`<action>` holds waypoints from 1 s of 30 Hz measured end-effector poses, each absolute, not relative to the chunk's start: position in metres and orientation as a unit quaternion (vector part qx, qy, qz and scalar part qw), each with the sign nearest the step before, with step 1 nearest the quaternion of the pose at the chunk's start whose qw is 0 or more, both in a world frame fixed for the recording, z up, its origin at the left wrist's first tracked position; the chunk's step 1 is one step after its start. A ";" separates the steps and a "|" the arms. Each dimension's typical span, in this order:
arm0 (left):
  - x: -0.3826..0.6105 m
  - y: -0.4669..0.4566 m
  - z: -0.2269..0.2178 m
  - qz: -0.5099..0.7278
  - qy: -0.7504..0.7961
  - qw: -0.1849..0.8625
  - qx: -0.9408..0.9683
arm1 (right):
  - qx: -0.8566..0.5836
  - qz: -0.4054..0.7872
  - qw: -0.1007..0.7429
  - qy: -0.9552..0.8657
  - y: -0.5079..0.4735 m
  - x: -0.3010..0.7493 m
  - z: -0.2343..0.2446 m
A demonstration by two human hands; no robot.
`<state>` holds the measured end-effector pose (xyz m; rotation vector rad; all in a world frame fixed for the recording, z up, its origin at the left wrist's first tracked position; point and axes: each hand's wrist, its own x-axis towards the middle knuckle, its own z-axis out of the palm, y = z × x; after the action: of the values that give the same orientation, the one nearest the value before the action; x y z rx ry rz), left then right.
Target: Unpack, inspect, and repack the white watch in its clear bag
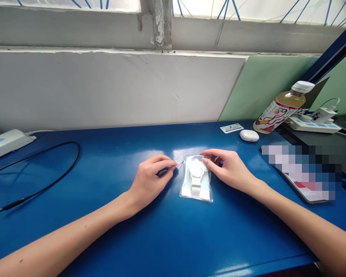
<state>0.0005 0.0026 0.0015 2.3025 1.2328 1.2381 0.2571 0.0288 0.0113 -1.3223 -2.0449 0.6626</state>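
Observation:
A clear plastic pouch [196,195] lies on the blue desktop, with a white round-headed device [196,181] inside it that looks like a small charger. From the pouch's upper left corner runs a thin, pale, patterned cord [181,159]. My left hand [152,175] pinches the end of this cord between thumb and fingertips. At the pouch's upper right edge is my right hand [229,167], its thumb on the front and the fingers curled behind. The device's finer details are washed out by glare.
To the right are a white earbud case [249,135], a card [232,128], a tilted drink bottle [281,109], a power strip [315,124] and a partly blurred phone [302,177]. A black cable [57,184] and another power strip [8,144] lie left. A wall [118,88] rises behind.

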 end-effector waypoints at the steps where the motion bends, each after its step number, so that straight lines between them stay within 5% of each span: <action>1: 0.000 0.003 -0.001 0.415 0.414 0.106 0.803 | -0.494 0.208 0.294 -0.791 0.029 0.257 0.010; 7: -0.001 0.005 -0.008 0.350 0.382 0.090 0.851 | -0.435 0.083 0.236 -0.865 0.031 0.266 0.016; 15: 0.003 -0.002 0.000 0.321 0.409 0.129 0.845 | -0.353 0.125 0.087 -0.923 0.020 0.281 0.034; 21: 0.005 -0.004 0.006 0.343 0.431 0.148 0.822 | -0.363 0.156 0.068 -0.916 0.017 0.278 0.025; 30: 0.003 -0.002 0.003 0.221 0.403 0.169 0.872 | -0.363 0.154 0.054 -0.917 0.017 0.273 0.019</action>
<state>0.0028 -0.0015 0.0035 2.4792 1.1464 0.6285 0.2728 0.0174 0.0187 -1.1015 -2.7875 0.4692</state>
